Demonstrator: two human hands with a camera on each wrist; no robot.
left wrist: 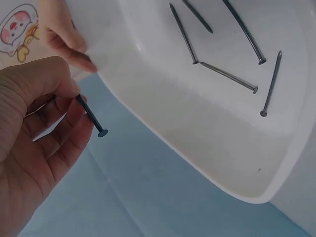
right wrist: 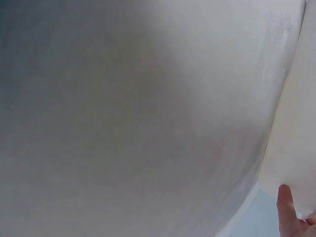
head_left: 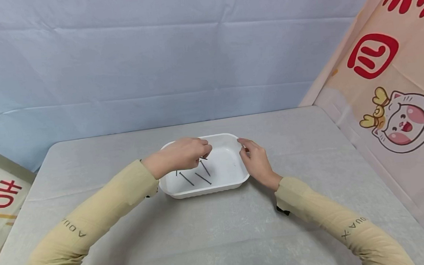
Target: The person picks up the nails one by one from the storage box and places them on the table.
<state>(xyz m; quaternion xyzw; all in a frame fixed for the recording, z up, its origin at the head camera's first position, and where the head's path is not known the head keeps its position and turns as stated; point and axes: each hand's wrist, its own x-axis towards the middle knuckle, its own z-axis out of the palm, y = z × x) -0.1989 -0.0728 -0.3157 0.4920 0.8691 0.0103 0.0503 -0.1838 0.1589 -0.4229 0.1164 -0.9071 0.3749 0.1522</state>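
Note:
My left hand (head_left: 184, 153) is over the left part of a white tray (head_left: 229, 164), pinching a dark nail (left wrist: 91, 116) between thumb and fingers; its flat head points away from the fingertips. Several loose nails (left wrist: 229, 78) lie scattered on the tray's floor, and the left hand covers part of them in the head view. At the tray's right end, my right hand (head_left: 257, 162) holds the rim, thumb and forefinger at the edge. In the right wrist view a finger (right wrist: 285, 202) lies against the tray's pale outer wall (right wrist: 294, 133).
The tray stands on a grey table (head_left: 204, 231) near its back edge. Behind hangs a pale blue cloth (head_left: 155, 62). A printed panel (head_left: 379, 96) with red lettering and a cartoon figure rises at the right, and another lettered panel (head_left: 2, 196) shows at the left.

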